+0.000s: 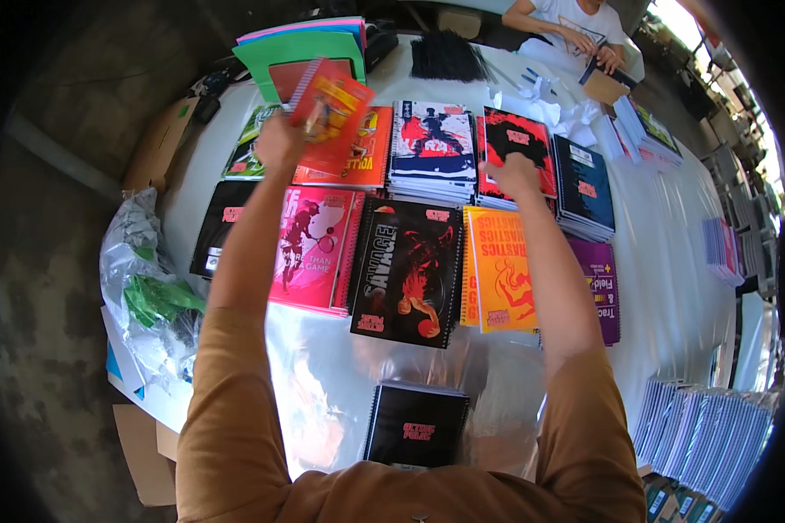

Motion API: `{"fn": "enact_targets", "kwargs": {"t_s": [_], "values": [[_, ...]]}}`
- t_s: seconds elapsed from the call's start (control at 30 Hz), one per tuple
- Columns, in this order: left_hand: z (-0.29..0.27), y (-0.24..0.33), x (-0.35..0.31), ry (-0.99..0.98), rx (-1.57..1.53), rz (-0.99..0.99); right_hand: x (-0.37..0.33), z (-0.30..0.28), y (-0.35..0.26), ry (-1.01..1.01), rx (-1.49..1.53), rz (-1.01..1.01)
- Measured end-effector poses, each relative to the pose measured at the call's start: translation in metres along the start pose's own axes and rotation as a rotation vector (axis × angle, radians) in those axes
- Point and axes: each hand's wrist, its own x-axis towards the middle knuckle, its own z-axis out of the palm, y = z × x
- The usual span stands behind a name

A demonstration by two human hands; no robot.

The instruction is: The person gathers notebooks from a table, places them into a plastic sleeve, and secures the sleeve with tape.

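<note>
My left hand (pixel 277 145) is closed on an orange-red spiral notebook (pixel 333 112), held tilted and slightly blurred above an orange notebook (pixel 368 146) in the back row. My right hand (pixel 516 176) rests on the lower part of a red and black notebook (pixel 510 138); its thumb is spread toward the left edge, and the fingertips are partly hidden. Between the hands stands a stack topped by a white and navy notebook (pixel 432 144). Nearer lie a pink notebook (pixel 316 244), a black basketball notebook (pixel 407 270), a yellow-orange one (pixel 501 270) and a purple one (pixel 595 283).
A black notebook (pixel 417 425) lies close to my body on the shiny table cover. Clear plastic bags (pixel 139 261) crowd the left edge. Coloured folders (pixel 301 57) and black strands (pixel 449 57) are at the back. Across the table, another person (pixel 576 30) handles a notebook.
</note>
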Motion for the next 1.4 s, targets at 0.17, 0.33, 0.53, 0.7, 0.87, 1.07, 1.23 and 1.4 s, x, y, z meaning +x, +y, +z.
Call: {"fn": "enact_targets", "kwargs": {"t_s": [0.17,0.33,0.53,0.7,0.87,1.07,1.23,1.4], "values": [[-0.022,-0.138,0.069,-0.545,0.226,-0.266,-0.006,0.004,-0.002,0.174,0.007,0.0],[0.021,-0.113,0.067,-0.486,0.287,-0.173,0.004,-0.008,0.018,0.345,-0.03,0.445],[0.023,-0.102,0.056,-0.475,0.328,-0.255,0.001,-0.013,0.004,0.196,-0.197,0.334],[0.018,-0.054,0.043,-0.38,0.258,-0.494,-0.002,-0.017,0.02,0.247,-0.152,0.413],[-0.015,-0.09,0.035,-0.063,-0.018,-0.207,-0.025,-0.035,0.013,0.941,0.27,-0.284],[-0.158,-0.002,-0.083,0.08,-1.349,0.202,-0.178,-0.091,0.044,0.249,1.739,-0.502],[-0.251,0.045,-0.256,-0.12,-1.535,0.064,-0.303,-0.033,0.019,-0.848,2.279,-0.564],[-0.279,0.071,-0.361,-0.55,-1.54,0.095,-0.383,-0.038,0.054,-0.826,2.156,-0.85]]}}
